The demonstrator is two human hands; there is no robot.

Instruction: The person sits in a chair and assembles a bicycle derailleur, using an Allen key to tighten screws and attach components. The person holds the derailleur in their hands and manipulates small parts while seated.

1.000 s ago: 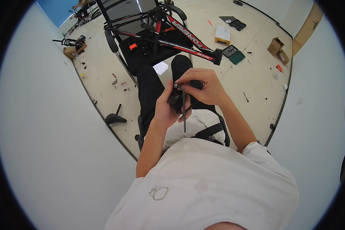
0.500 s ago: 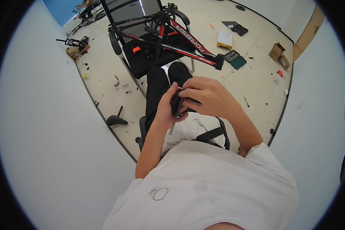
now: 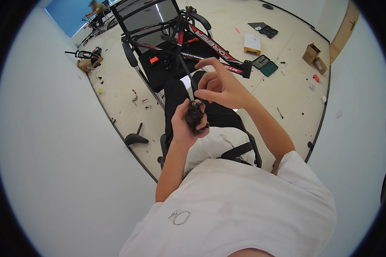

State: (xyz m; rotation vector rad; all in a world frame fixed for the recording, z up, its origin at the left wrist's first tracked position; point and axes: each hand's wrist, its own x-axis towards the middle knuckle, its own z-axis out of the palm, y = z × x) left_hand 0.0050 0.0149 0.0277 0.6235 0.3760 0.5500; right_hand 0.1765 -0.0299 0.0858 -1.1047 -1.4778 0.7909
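Note:
My left hand (image 3: 183, 122) is wrapped round a dark metal bike part (image 3: 194, 116), compact and lumpy, held upright above my lap. Its exact kind I cannot make out, and my fingers cover some of it. Just above and to the right of that part is my right hand (image 3: 225, 88), index finger lifted and thumb apart from it, the other fingers curled. A thin dark rod (image 3: 186, 70) slants up and away from beside the right thumb tip. Whether the thumb touches the rod or the rod meets the part, I cannot tell.
In front, a black-and-red bicycle frame (image 3: 210, 43) lies across a black chair (image 3: 152, 75) with an orange piece (image 3: 154, 60) on it. A saddle (image 3: 135, 139) lies on the floor at left; an open tool case (image 3: 264, 65) and cardboard boxes (image 3: 312, 53) at right. Another person (image 3: 98, 10) works far left.
My right hand has lifted off the dark part and opened its fingers. The part now shows more fully in my left hand, and the dark rod has come into sight.

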